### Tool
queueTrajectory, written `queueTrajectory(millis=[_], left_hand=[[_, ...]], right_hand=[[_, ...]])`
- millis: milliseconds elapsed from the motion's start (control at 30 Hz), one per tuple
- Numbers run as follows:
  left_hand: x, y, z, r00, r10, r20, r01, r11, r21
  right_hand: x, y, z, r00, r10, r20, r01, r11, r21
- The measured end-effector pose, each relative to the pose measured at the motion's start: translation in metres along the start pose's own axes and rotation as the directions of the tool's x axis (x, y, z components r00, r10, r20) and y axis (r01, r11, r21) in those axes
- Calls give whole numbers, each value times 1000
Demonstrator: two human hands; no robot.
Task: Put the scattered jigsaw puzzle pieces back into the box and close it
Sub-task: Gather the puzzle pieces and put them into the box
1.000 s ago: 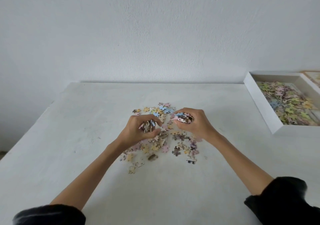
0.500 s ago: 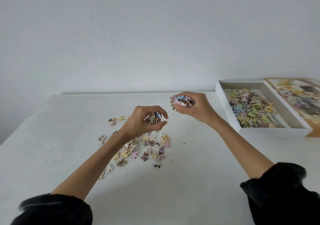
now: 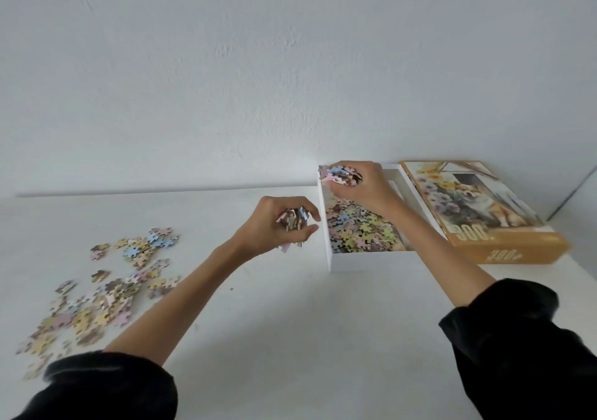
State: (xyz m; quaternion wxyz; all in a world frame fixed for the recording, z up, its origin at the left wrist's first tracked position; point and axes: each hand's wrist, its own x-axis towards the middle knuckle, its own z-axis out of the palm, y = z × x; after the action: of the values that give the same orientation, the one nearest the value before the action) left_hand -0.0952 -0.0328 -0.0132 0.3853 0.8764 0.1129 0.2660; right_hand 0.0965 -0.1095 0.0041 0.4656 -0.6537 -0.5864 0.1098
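Observation:
A white open box (image 3: pixel 368 262) sits at the right of the table, with a heap of pastel puzzle pieces (image 3: pixel 358 230) inside. My right hand (image 3: pixel 365 187) hovers over the box's far left corner, shut on a handful of pieces. My left hand (image 3: pixel 274 225) is just left of the box wall, above the table, shut on another handful; one pink piece hangs below it. Several loose pieces (image 3: pixel 109 287) lie scattered at the table's left.
The box lid (image 3: pixel 478 216), orange with a dog and flower picture, lies right of the box, touching it. A white wall rises behind the white table (image 3: pixel 290 322). The table's right edge shows past the lid.
Both hands have risen from the scattered pile and carried their handfuls to the right. The right hand now hangs over the box; the left has reached its side.

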Motion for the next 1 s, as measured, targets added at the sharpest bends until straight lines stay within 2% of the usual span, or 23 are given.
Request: queueTrajectory(millis=[233, 500, 600, 667, 733, 1000], left_hand=[[65, 4, 59, 997, 75, 14, -75, 997, 26], [103, -13, 107, 995, 65, 72, -71, 994, 85], [105, -21, 113, 984, 57, 171, -96, 968, 233], [104, -27, 116, 969, 50, 243, -152, 894, 422], [104, -33, 117, 960, 60, 272, -195, 841, 505], [97, -31, 104, 953, 99, 286, -210, 898, 388]], right_hand=[[16, 52, -49, 999, 46, -11, -47, 996, -76], [36, 106, -51, 992, 123, 29, -118, 983, -138], [38, 123, -48, 990, 125, 60, -110, 970, -218], [38, 131, -47, 988, 127, 85, -101, 959, -266], [37, 137, -48, 987, 131, 94, -105, 964, -243], [33, 123, -49, 989, 139, 51, -130, 980, -152]])
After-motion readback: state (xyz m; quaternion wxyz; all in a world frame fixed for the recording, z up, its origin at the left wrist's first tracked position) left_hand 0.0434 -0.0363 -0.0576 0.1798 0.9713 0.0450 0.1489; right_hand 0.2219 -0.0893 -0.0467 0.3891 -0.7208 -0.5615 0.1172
